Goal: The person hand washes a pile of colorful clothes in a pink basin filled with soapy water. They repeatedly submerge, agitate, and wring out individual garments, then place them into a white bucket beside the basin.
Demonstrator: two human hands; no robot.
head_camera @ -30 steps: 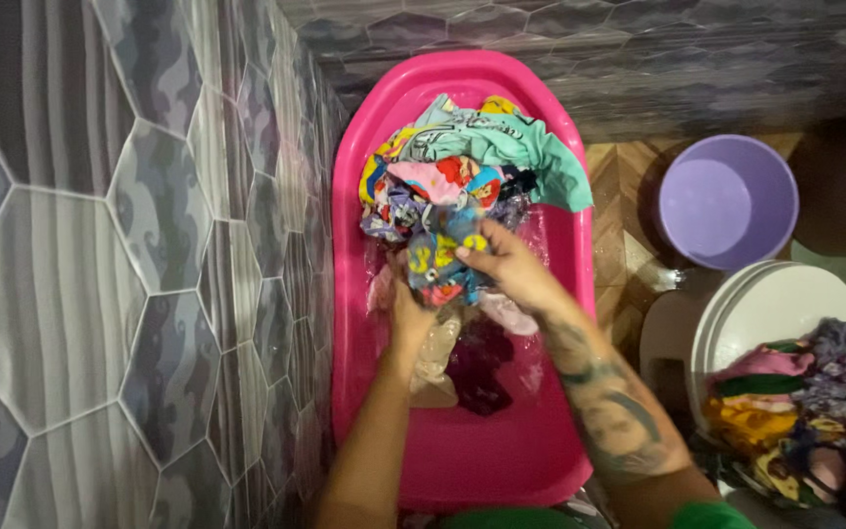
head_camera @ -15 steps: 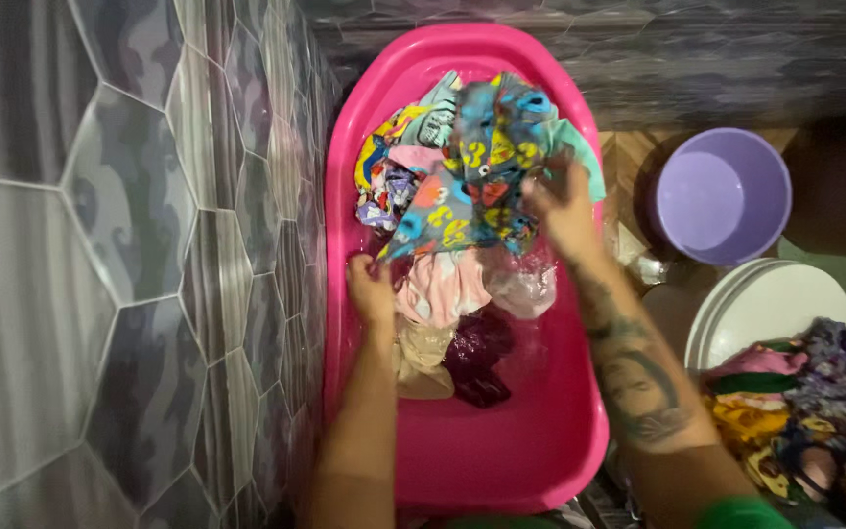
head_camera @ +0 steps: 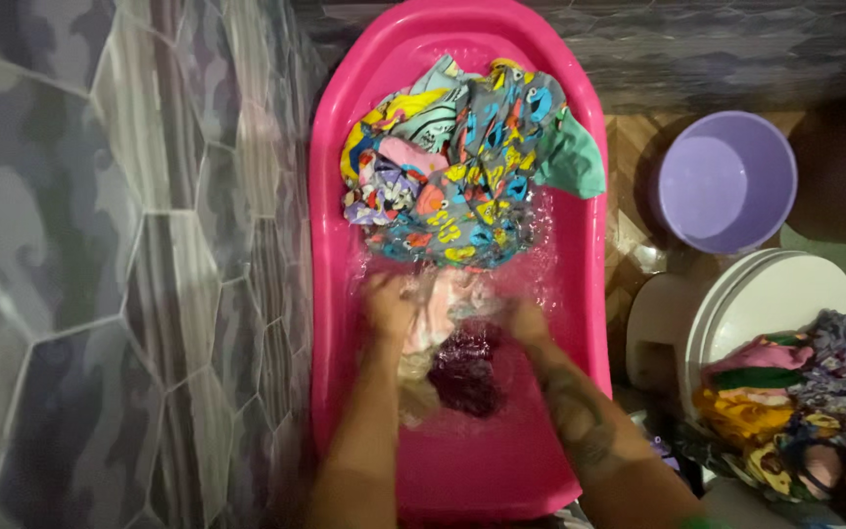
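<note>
One pale pink cloth [head_camera: 443, 304] lies in the water of one pink tub [head_camera: 580, 294], between the two hands. The left hand [head_camera: 387, 304] and the right hand [head_camera: 524, 321] are both lowered on it, blurred; I cannot tell their grip. One colourful heap [head_camera: 462, 176] lies beyond them.

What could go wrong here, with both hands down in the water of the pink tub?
The heap of washed clothes is piled high at the far end of the pink tub; a teal garment already hangs over the rim and might slide out onto the floor. Water around the left hand and right hand looks churned, so it may splash over the side. The clothes pile on the toilet lid could slip off.
</note>
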